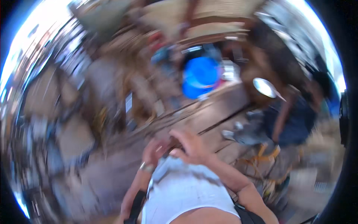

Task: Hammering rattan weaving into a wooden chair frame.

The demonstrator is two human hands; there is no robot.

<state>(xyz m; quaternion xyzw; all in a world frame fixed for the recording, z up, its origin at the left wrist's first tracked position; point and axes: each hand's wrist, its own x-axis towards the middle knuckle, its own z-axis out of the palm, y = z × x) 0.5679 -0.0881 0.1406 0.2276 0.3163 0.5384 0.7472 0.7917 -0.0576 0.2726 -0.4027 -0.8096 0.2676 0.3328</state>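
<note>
My left hand (pixel 156 150), with a band (pixel 147 167) at its wrist, is in front of my white shirt (pixel 182 186). Motion smears its fingers, so their pose is unclear. Close beside it is my right hand (pixel 189 146), its thumb apart from the bent fingers and nothing visible between them. The two hands nearly meet; whether they touch I cannot tell. Just beyond them runs a worn brown wooden surface (pixel 220 106).
The whole view is blurred. Blue plastic basins or buckets (pixel 201 74) stand beyond the wooden edge. At right is a person in dark clothing (pixel 291 123), near a shiny round pale thing (pixel 264 87). Yellow-orange frame parts (pixel 268 153) lie below. Brown boxy shapes (pixel 74 134) crowd the left.
</note>
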